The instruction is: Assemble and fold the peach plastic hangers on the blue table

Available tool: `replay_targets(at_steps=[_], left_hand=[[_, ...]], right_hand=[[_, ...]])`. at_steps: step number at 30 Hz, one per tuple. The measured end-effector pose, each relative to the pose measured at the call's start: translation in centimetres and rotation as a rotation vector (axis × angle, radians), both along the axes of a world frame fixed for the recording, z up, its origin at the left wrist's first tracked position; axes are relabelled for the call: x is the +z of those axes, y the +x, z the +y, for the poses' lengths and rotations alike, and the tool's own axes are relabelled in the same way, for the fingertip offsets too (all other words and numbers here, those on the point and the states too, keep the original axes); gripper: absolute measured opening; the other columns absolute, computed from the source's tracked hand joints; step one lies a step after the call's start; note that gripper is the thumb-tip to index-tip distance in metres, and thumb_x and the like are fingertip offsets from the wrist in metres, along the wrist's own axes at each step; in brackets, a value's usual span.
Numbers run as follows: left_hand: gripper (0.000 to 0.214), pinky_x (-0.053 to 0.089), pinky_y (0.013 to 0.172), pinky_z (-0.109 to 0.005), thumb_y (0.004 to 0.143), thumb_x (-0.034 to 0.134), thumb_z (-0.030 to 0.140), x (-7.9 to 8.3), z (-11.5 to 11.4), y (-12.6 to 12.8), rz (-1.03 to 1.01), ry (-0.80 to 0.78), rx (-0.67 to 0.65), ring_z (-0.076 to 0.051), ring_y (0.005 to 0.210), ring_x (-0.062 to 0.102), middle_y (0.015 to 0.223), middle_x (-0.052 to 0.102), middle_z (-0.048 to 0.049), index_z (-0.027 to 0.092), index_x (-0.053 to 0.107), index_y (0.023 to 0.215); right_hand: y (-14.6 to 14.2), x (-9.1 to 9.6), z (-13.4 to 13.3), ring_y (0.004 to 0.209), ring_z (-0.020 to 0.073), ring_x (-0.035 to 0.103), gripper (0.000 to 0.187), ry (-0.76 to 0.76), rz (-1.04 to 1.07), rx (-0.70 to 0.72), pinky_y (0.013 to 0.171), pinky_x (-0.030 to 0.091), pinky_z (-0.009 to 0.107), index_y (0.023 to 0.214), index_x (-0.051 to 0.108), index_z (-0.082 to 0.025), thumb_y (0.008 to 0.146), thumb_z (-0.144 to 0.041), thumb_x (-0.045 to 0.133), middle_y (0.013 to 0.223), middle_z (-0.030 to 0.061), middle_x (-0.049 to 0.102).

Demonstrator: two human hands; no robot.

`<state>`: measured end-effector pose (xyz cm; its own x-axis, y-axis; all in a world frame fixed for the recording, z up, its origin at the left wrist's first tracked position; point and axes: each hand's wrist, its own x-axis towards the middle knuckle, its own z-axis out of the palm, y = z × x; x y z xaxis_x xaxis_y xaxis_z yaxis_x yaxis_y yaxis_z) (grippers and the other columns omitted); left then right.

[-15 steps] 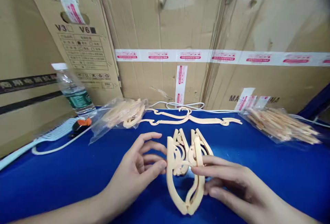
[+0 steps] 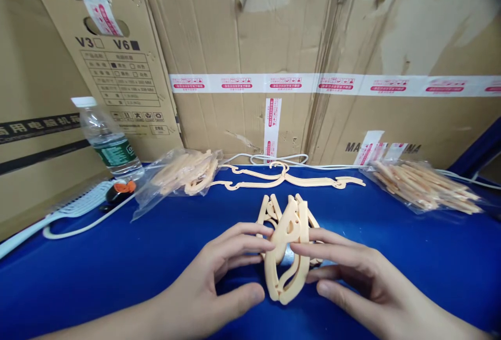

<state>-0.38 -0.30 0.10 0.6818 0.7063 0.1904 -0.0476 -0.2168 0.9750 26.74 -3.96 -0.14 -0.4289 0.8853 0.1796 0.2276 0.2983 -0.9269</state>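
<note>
Cardboard (image 2: 211, 32) backs the blue desk (image 2: 156, 246). Left hand (image 2: 207, 272), half open, touches one side of the folded hanger (image 2: 282, 235); right hand (image 2: 362, 272) curls at the other, hold unclear. Uneven pressure could tip it into the hangers (image 2: 276, 207) behind.

Folded hanger (image 2: 282, 238) between left hand (image 2: 219, 272) and right hand (image 2: 356, 272)

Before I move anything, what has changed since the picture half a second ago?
The near folding hanger has narrowed: its left side swung right, close to its right side. The left hand moved right, fingertips now at that left side, thumb apart from it. The right hand stayed at the right side. The spread hanger behind, both bags and the bottle stayed put.
</note>
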Motion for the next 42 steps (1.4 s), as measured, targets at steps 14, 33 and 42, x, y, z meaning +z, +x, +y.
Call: replay_targets(at_steps=[14, 33, 42], left_hand=[[0.052, 0.045, 0.109, -0.035, 0.089, 0.069, 0.026, -0.2, 0.2, 0.0, 0.058, -0.039, 0.026, -0.026, 0.133, 0.049, 0.152, 0.036, -0.0014, 0.039, 0.054, 0.136], [0.058, 0.036, 0.113, -0.045, 0.090, 0.064, 0.041, -0.6, -0.1, -2.3, 0.383, 0.241, 0.138, -0.033, 0.146, 0.028, 0.164, 0.018, 0.0039, 0.044, 0.043, 0.144], [0.056, 0.034, 0.110, -0.051, 0.089, 0.063, 0.039, -1.0, 0.2, -3.0, 0.466, 0.389, 0.193, -0.035, 0.143, 0.033, 0.161, 0.028, -0.0010, 0.041, 0.047, 0.143]], right_hand=[[0.0, 0.6, -0.2, 0.131, 0.0240, 0.051, 0.040, 0.049, -0.019, -0.011, 0.106, 0.049, 0.035, 0.132, 0.055, -0.043, 0.095, -0.029, 0.061, 0.152, -0.0021, 0.043], [3.6, 3.0, 3.0, 0.125, 0.0345, 0.054, 0.052, 0.067, -0.158, -0.347, 0.100, 0.050, 0.047, 0.130, 0.063, -0.026, 0.087, -0.055, 0.063, 0.136, 0.0114, 0.059], [5.4, 1.9, 3.7, 0.115, 0.0332, 0.058, 0.063, 0.268, -0.765, -0.272, 0.099, 0.049, 0.049, 0.146, 0.045, -0.023, 0.096, -0.060, 0.041, 0.126, 0.0139, 0.059]])
